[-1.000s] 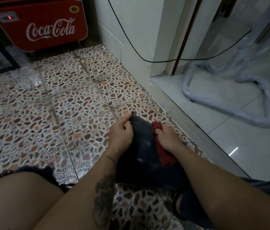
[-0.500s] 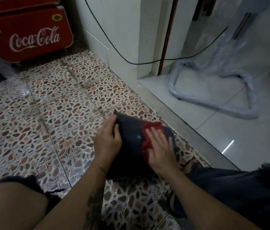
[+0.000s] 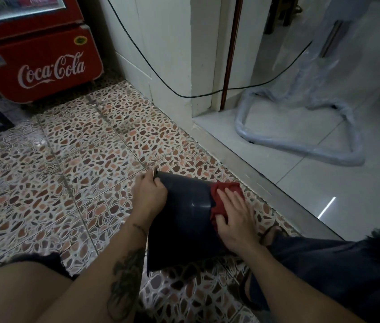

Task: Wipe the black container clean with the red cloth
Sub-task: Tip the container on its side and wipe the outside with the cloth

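Note:
The black container [image 3: 184, 215] lies tipped on its side on the mosaic tile floor, between my knees, its outer wall facing up. My left hand [image 3: 148, 194] grips its far left edge, fingers curled over the rim. My right hand [image 3: 235, 217] lies flat with fingers spread, pressing the red cloth [image 3: 225, 194] against the container's right side. Much of the cloth is hidden under my palm.
A red Coca-Cola cooler [image 3: 37, 66] stands at the back left. A metal threshold [image 3: 266, 190] separates the mosaic floor from white tiles on the right, where a plastic-wrapped tube frame [image 3: 301, 148] rests. A black cable [image 3: 184, 95] hangs along the wall.
My right hand went from bunching the cloth to pressing it flat, and slid it toward the container's right side. The left hand keeps its hold on the rim.

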The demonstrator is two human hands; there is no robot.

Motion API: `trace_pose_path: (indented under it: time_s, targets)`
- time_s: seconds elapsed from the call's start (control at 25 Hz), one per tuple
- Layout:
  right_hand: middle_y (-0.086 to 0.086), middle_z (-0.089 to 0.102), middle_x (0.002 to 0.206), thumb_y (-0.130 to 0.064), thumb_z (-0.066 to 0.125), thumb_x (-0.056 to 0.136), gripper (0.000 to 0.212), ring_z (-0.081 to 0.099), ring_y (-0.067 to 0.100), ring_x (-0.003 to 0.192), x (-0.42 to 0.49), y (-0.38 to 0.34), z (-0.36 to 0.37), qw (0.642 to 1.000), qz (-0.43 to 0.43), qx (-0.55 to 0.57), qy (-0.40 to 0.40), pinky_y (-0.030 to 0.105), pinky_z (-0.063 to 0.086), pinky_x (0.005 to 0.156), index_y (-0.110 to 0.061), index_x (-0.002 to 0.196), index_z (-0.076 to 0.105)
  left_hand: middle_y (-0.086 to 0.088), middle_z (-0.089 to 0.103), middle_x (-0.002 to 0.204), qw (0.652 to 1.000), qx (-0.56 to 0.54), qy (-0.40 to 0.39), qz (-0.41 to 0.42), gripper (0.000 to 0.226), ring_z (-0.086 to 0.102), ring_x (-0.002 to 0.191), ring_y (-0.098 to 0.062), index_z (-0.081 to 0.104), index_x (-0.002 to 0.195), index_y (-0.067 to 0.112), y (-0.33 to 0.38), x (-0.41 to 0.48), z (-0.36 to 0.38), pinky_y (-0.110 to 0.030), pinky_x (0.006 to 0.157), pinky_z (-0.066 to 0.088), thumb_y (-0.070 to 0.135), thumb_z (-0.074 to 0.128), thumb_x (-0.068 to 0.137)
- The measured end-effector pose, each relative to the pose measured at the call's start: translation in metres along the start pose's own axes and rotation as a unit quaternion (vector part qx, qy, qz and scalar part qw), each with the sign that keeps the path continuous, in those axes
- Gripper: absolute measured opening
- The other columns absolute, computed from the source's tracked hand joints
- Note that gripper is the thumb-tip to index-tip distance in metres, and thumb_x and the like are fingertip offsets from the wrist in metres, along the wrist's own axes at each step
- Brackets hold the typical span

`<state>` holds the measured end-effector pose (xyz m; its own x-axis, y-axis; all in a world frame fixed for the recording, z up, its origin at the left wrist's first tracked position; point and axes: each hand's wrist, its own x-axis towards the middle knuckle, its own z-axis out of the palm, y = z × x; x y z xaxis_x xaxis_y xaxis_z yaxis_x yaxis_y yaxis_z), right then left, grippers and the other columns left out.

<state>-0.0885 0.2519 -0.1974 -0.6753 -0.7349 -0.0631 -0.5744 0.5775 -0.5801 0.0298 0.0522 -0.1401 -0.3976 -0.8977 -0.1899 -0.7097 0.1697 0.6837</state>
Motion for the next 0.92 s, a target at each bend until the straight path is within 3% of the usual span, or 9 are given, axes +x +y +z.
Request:
trace_pose_path:
  time_s: [0.12, 0.24, 0.32, 0.4, 0.52, 0.6, 0.68, 0.8, 0.92]
  targets:
    - [-0.003, 0.023, 0.167, -0.041, 0.032, 0.095, 0.065, 0.014, 0.018, 0.154, 0.012, 0.010, -0.002, 0.996, 0.070, -0.057, 0.004, 0.058, 0.000, 0.121, -0.029, 0.159, 0.025, -0.008, 0.047, 0.155, 0.998, -0.063, -0.007, 0.023, 0.051, 0.043, 0.142, -0.027, 0.041, 0.153, 0.015, -0.008, -0.012, 0.005, -0.044, 0.120, 0.031, 0.022, 0.036, 0.103]
    - [-0.002, 0.028, 0.165, -0.036, 0.032, 0.097, 0.060, 0.019, 0.021, 0.152, 0.038, -0.008, -0.009, 0.989, 0.132, -0.066, -0.031, 0.062, 0.001, 0.120, -0.029, 0.157, 0.028, -0.008, 0.057, 0.147, 0.992, -0.106, 0.020, 0.069, 0.047, 0.055, 0.131, -0.027, 0.048, 0.149, 0.016, -0.008, -0.019, 0.005, -0.044, 0.113, 0.042, 0.020, 0.040, 0.103]
    - [-0.003, 0.028, 0.165, -0.034, 0.033, 0.098, 0.059, 0.018, 0.019, 0.153, 0.053, -0.031, -0.008, 0.995, 0.084, -0.027, -0.055, 0.062, 0.004, 0.121, -0.032, 0.157, 0.028, -0.009, 0.063, 0.140, 0.987, -0.102, 0.042, 0.114, 0.047, 0.060, 0.123, -0.026, 0.051, 0.148, 0.018, -0.008, -0.023, 0.006, -0.041, 0.107, 0.047, 0.017, 0.043, 0.102]
    - [-0.007, 0.023, 0.167, -0.034, 0.034, 0.094, 0.064, 0.013, 0.016, 0.154, 0.057, -0.057, -0.002, 0.997, -0.022, 0.005, -0.080, 0.061, 0.000, 0.122, -0.036, 0.157, 0.025, -0.006, 0.064, 0.139, 0.984, -0.105, 0.076, 0.124, 0.050, 0.061, 0.122, -0.020, 0.052, 0.147, 0.020, -0.011, -0.028, 0.006, -0.036, 0.106, 0.047, 0.012, 0.046, 0.098]
    - [-0.014, 0.020, 0.167, -0.031, 0.039, 0.085, 0.071, 0.009, 0.012, 0.154, 0.039, -0.075, 0.011, 0.981, -0.159, 0.018, -0.107, 0.057, -0.008, 0.122, -0.040, 0.155, 0.029, -0.004, 0.069, 0.129, 0.985, -0.128, 0.092, 0.072, 0.056, 0.064, 0.117, -0.021, 0.058, 0.138, 0.024, -0.019, -0.029, -0.003, -0.043, 0.103, 0.051, 0.006, 0.048, 0.085]
    - [-0.014, 0.022, 0.166, -0.029, 0.044, 0.083, 0.074, 0.011, 0.012, 0.154, 0.024, -0.059, 0.015, 0.980, -0.181, 0.011, -0.078, 0.055, -0.005, 0.122, -0.040, 0.155, 0.031, 0.004, 0.070, 0.114, 0.986, -0.134, 0.079, 0.055, 0.052, 0.066, 0.106, -0.016, 0.058, 0.122, 0.030, -0.021, -0.034, -0.007, -0.045, 0.093, 0.056, 0.008, 0.047, 0.077]
    - [-0.009, 0.025, 0.166, -0.032, 0.045, 0.084, 0.072, 0.016, 0.016, 0.154, 0.018, -0.034, 0.013, 0.989, -0.143, -0.008, -0.028, 0.056, 0.002, 0.123, -0.038, 0.155, 0.032, 0.013, 0.067, 0.106, 0.986, -0.148, 0.072, 0.041, 0.042, 0.065, 0.102, -0.011, 0.055, 0.110, 0.034, -0.020, -0.036, -0.008, -0.045, 0.087, 0.058, 0.013, 0.049, 0.075]
    - [-0.003, 0.032, 0.163, -0.036, 0.039, 0.088, 0.066, 0.022, 0.021, 0.152, 0.030, -0.020, 0.006, 0.999, -0.003, -0.043, 0.023, 0.058, 0.005, 0.123, -0.030, 0.154, 0.036, 0.013, 0.066, 0.093, 0.979, -0.172, 0.100, 0.035, 0.012, 0.066, 0.092, -0.013, 0.054, 0.092, 0.032, -0.019, -0.032, -0.005, -0.046, 0.081, 0.057, 0.026, 0.056, 0.082]
    - [-0.004, 0.034, 0.163, -0.028, 0.043, 0.091, 0.062, 0.021, 0.020, 0.152, 0.059, -0.050, 0.006, 0.998, 0.062, -0.029, -0.015, 0.057, 0.006, 0.123, -0.030, 0.153, 0.038, 0.007, 0.067, 0.085, 0.975, -0.183, 0.125, 0.022, 0.005, 0.064, 0.083, -0.016, 0.056, 0.088, 0.028, -0.013, -0.026, -0.003, -0.047, 0.079, 0.055, 0.026, 0.056, 0.085]
